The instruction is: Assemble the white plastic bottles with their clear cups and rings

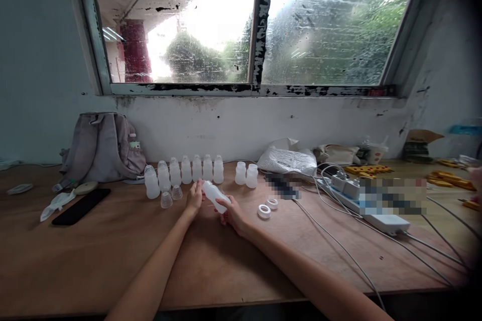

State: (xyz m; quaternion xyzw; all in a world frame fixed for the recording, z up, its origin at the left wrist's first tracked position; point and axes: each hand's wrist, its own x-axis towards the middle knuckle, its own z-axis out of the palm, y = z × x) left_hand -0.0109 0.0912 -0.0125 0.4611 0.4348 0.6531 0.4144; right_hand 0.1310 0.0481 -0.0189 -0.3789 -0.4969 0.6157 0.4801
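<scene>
In front of me, a frosted white baby bottle [215, 194] is held tilted, its top end toward the upper left. My right hand [234, 214] wraps round its lower body. At the bottle's top end my left hand [194, 197] has its fingers closed, partly hidden, on its edge. Just left of it stand two loose clear domed caps [166, 199]. Behind the hands runs a row of several similar bottles with clear caps [175, 172]. Two open-topped bottles [252, 176] stand to the right, and two white collar rings [264, 211] lie nearer me.
A grey backpack [100, 148] leans on the wall at left, with a black phone-like slab [81, 206] before it. At right are a silver padded bag [288, 157], a white power strip [384, 220] with trailing cables, and yellow tools [448, 179].
</scene>
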